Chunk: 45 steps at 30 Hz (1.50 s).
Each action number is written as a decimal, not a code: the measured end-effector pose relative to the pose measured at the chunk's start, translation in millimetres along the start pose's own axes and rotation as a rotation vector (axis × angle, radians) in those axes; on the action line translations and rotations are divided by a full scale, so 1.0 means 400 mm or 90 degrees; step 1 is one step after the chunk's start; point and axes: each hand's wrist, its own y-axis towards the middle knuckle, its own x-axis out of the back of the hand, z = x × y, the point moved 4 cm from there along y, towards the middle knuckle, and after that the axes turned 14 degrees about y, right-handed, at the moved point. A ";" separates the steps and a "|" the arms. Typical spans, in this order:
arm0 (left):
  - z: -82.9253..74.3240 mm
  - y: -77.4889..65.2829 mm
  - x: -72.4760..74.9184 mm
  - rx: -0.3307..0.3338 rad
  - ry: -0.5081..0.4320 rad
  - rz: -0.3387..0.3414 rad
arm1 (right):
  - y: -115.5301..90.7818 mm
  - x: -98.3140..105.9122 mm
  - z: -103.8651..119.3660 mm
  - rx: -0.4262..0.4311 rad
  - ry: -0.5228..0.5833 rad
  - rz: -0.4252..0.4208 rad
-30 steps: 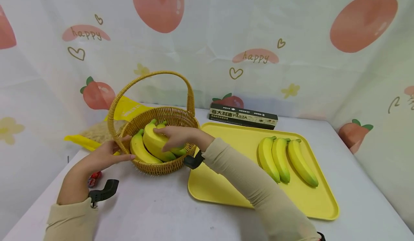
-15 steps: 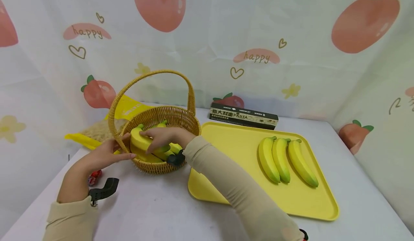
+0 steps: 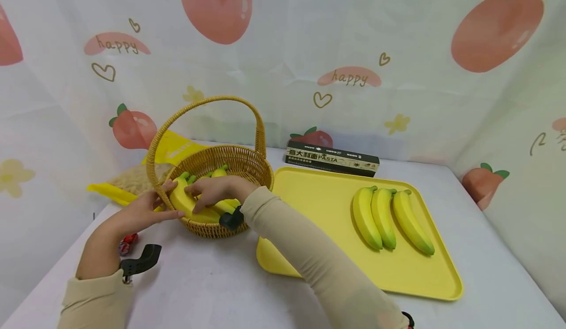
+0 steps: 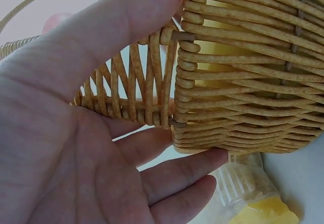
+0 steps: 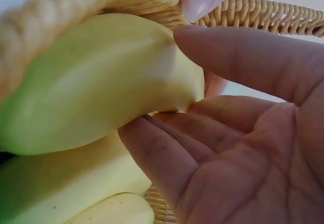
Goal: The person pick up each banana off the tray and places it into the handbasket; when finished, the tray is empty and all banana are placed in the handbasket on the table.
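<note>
Since the earlier frame, the right hand [image 3: 213, 190] and its banana [image 3: 182, 199] have shifted to the left side of the basket [image 3: 210, 229]; thumb and fingers hold the banana there, beside other bananas [image 5: 76, 183]. Nearest, a red packet [image 3: 128, 244] lies by the left wrist. The left hand [image 3: 142, 212] grips the basket at its handle's base. Right, a tray [image 3: 311, 206] bears three bananas [image 3: 382, 218]; behind stand a bag [image 3: 137, 178] and pasta box [image 3: 332, 159].

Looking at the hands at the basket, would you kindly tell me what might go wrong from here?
The banana pinched by the right hand overlaps other bananas near the rim, so it might roll or slide when released. The left hand grips the basket only at one side, by the base of the handle, so a firm push from inside could perhaps tilt or shift it.
</note>
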 end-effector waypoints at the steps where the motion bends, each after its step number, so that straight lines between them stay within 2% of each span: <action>1: 0.000 0.000 0.000 -0.002 -0.001 0.000 | 0.000 0.000 -0.001 -0.003 0.006 0.002; 7: 0.003 0.004 -0.003 -0.001 0.001 0.003 | -0.016 0.012 -0.011 0.004 0.022 -0.003; 18: 0.013 0.010 -0.006 -0.005 0.007 -0.004 | -0.073 0.031 -0.003 0.070 -0.033 -0.010; 23: 0.012 0.012 -0.008 -0.003 0.011 0.001 | -0.111 0.031 -0.014 0.090 0.010 0.020; 26: 0.013 0.013 -0.008 -0.007 0.011 -0.001 | -0.137 0.034 -0.028 0.086 0.032 0.020; 30: 0.016 0.012 -0.006 -0.003 0.012 -0.005 | -0.173 0.040 -0.048 0.095 0.032 -0.001; 38: 0.015 0.010 -0.005 -0.005 0.011 -0.004 | -0.247 0.061 -0.105 0.149 0.064 -0.057; 45: 0.013 0.006 -0.003 -0.001 0.016 -0.002 | -0.326 0.084 -0.165 0.160 0.082 -0.110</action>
